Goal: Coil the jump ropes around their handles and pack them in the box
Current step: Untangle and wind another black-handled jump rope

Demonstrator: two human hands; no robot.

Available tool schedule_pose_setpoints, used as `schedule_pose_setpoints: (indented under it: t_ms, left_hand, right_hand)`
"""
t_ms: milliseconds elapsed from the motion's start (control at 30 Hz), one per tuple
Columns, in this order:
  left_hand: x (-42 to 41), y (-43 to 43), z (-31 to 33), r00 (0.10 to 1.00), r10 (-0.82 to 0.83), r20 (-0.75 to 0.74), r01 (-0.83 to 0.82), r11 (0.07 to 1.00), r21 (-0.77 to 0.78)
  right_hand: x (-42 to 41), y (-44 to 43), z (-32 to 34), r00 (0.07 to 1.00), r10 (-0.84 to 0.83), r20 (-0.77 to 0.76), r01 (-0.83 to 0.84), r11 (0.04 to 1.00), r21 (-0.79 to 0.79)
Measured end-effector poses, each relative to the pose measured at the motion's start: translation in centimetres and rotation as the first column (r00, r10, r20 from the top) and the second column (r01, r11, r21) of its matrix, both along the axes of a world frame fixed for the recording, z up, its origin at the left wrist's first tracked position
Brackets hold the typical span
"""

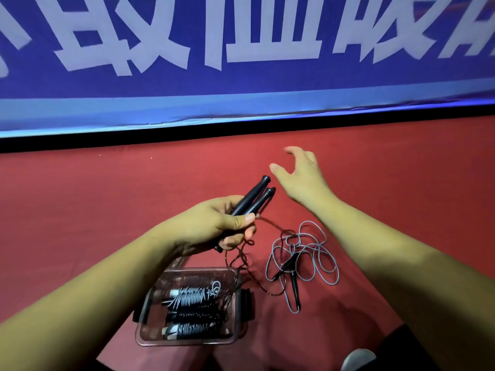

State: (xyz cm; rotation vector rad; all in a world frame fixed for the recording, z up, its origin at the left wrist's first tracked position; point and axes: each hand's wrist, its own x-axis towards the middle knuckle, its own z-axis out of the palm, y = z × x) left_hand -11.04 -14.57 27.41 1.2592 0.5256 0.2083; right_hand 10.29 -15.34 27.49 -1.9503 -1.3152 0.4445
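Note:
My left hand grips two black jump-rope handles held side by side, their ends pointing up and right. A thin dark cord hangs from them in loose loops down to the floor beside the box. My right hand is raised above the red floor with fingers spread, holding nothing. A loose grey jump rope with black handles lies tangled on the floor to the right. A clear plastic box at the bottom centre holds three coiled ropes.
The red floor runs back to a black strip and a blue banner with large white characters. A dark trouser leg and a grey shoe tip sit at the bottom right.

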Motion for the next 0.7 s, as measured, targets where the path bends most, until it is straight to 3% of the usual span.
schedule_pose_setpoints:
  t_ms: [67,133,367,567,700]
  left_hand:
    - [-0.5,0.3,0.2,1.000,-0.011,-0.002,0.011,1.000,-0.021]
    - [-0.9,0.5,0.3,0.999,-0.010,0.032,0.013,0.997,-0.076]
    - [-1.6,1.3,0.7,0.974,-0.016,0.226,0.090,0.943,-0.319]
    - [-2.2,1.0,1.1,0.992,-0.036,0.121,0.068,0.961,-0.269]
    - [-1.7,0.8,1.3,1.000,-0.009,0.023,0.012,0.987,-0.159]
  right_hand:
    - [-1.0,-0.6,0.9,0.964,0.235,-0.127,-0.232,0.972,0.035]
    - [-1.8,-1.1,1.6,0.909,0.370,-0.194,-0.381,0.924,-0.025]
    - [-3.0,-1.6,2.7,0.752,0.548,-0.367,-0.534,0.832,0.150]
    - [-2.6,-1.4,2.3,0.773,0.606,-0.188,-0.618,0.787,-0.005]
    - [-2.4,-1.5,2.4,0.806,0.580,-0.122,-0.581,0.813,0.030]
